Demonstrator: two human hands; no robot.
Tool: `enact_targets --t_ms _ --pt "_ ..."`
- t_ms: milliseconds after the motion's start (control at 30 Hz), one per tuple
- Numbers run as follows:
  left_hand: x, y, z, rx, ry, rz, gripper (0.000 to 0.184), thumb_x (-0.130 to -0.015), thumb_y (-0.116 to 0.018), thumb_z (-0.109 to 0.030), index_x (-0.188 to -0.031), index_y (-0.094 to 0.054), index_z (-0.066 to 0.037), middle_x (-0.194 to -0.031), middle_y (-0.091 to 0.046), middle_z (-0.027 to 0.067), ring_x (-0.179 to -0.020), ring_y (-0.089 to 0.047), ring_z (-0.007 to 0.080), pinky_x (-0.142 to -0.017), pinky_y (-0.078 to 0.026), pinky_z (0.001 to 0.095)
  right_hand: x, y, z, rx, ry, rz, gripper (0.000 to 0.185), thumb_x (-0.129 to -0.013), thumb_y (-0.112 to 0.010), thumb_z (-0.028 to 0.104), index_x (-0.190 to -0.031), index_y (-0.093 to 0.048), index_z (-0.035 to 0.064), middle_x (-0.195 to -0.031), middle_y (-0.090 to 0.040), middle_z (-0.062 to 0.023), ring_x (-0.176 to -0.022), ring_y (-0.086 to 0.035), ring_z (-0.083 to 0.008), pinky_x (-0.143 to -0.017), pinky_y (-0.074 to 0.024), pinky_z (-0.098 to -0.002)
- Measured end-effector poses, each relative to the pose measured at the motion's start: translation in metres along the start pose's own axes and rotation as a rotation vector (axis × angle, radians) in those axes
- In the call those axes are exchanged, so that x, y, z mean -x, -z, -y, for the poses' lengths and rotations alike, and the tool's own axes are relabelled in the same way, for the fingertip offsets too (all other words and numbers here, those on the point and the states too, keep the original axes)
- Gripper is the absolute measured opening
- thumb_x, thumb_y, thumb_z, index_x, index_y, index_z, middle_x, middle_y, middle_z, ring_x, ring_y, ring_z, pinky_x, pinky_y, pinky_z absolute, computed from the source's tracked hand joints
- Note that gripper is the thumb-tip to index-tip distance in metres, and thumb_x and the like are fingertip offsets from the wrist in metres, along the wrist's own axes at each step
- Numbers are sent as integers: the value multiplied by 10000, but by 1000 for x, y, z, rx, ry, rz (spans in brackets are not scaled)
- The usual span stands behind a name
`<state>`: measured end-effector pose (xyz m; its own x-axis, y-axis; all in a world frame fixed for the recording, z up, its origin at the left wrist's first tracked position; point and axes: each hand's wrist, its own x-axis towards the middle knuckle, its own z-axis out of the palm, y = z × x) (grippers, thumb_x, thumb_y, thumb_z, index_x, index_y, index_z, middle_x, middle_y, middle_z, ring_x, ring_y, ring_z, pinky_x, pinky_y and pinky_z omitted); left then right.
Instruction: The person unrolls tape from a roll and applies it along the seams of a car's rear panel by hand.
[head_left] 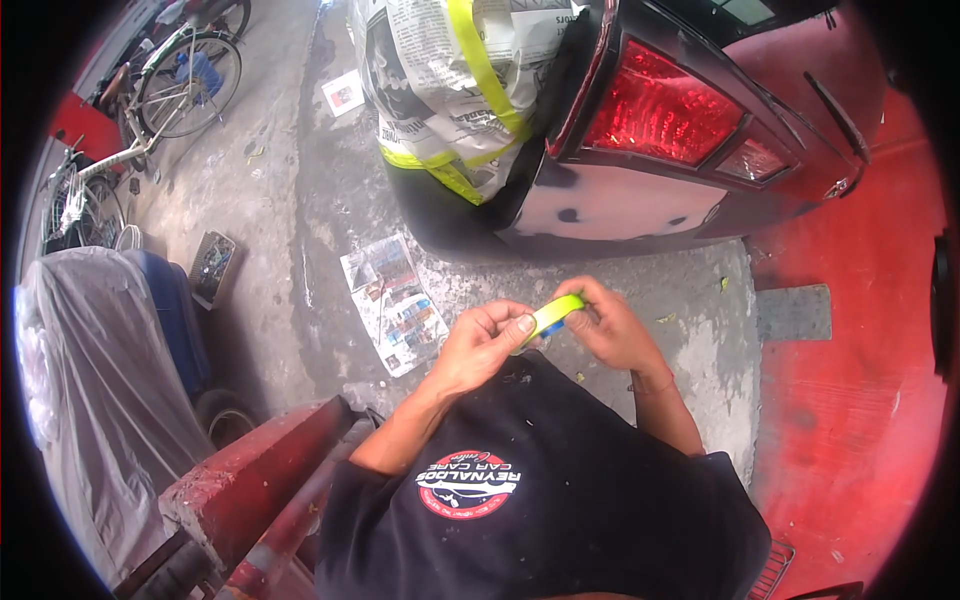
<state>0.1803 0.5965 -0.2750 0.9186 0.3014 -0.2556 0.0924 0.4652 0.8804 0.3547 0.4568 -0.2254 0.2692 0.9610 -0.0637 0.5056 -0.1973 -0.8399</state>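
Note:
A roll of yellow-green masking tape (556, 314) is held in front of my chest, with a bit of blue showing at its inner side. My left hand (485, 345) pinches its near left edge between thumb and fingers. On the other side, my right hand (607, 328) has its fingers closed on the far right part of the roll. Beyond my hands stands a dark car's rear corner with a pale sanded patch (620, 207) under the red tail light (662, 105). Newspaper (440, 80) fixed with yellow-green tape covers the adjoining part of the car.
Printed newspaper sheets (395, 300) lie on the concrete floor. To the left are bicycles (190, 85), a small crate (213, 268) and something under a grey cover (110, 400). A red beam (255, 475) is close on my left; the floor at right is red (850, 420).

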Motion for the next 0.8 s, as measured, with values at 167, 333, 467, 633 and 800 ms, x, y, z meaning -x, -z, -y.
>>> enact_targets --t_ms 167,333,467,633,800 --pt "-3 -1 -7 108 -27 -10 302 -1035 -616 -234 -1184 -656 26 -959 -719 47 -849 -636 82 -760 -486 238 -4 -4 -11 -262 -54 -43 243 -1042 -576 189 -1203 -546 10 -1036 -617 -62 -970 -576 -144 -876 -473 -308" --pt "-3 6 -5 11 43 69 303 -1029 -620 -237 -1190 -658 17 -986 -721 43 -886 -626 74 -792 -477 237 1 -4 -20 -277 -42 -14 251 -1040 -585 182 -1214 -541 7 -1045 -616 -60 -978 -573 -139 -878 -475 -304" --pt "-4 10 0 8 11 126 289 -1037 -590 -229 -1196 -643 7 -1007 -713 43 -905 -630 70 -810 -491 237 3 -5 -20 -312 -57 -24 263 -1027 -613 181 -1215 -547 8 -1041 -618 -55 -980 -569 -132 -878 -475 -300" --pt "-11 15 17 102 37 153 252 -961 -592 -126 -1160 -662 12 -1002 -729 64 -932 -654 119 -908 -481 282 7 -2 -23 -253 -92 3 289 -1000 -658 221 -1208 -587 33 -1035 -646 -63 -966 -595 -154 -869 -485 -327" --pt "-21 18 24 134 -22 200 282 -891 -541 -65 -1132 -661 17 -978 -724 75 -941 -657 139 -919 -481 304 5 4 -17 -158 -88 17 267 -997 -654 217 -1188 -610 35 -1011 -673 -106 -940 -628 -195 -847 -489 -339"
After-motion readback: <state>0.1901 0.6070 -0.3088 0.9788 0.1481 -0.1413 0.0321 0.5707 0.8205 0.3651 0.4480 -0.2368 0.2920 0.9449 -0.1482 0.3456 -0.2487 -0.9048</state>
